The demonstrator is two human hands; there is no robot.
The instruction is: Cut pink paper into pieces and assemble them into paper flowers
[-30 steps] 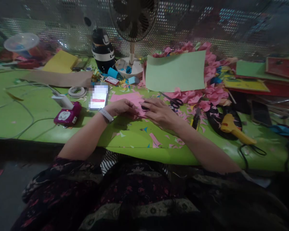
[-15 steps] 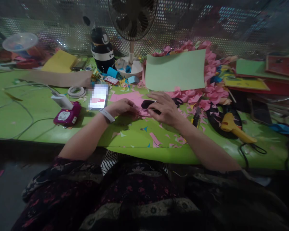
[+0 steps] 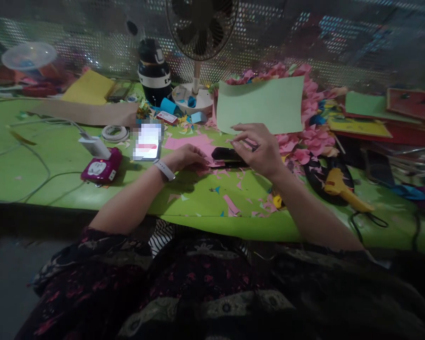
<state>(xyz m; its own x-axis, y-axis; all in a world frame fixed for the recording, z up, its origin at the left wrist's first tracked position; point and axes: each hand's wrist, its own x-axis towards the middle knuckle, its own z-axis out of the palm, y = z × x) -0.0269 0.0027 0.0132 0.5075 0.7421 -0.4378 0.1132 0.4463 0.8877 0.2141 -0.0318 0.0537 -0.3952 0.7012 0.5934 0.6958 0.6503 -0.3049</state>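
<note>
The left hand pinches the pink paper on the green surface. Right of it, the black stapler lies between the hands, one end at the paper. The right hand is loosely open, fingers parted; whether it touches the stapler is unclear.

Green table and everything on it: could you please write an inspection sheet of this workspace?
Surface: green table, strewn with paper scraps.
Things at hand: pink paper, black stapler.
Clutter: pink paper flowers, yellow glue gun, lit phone.
Hands: left hand holds the pink paper; right hand is at the black stapler, grip unclear.
Cables: white charger with cable; black cable near the glue gun.
Surroundings: fan, black bottle, perforated screen behind.
Other people: nothing seen.
</note>
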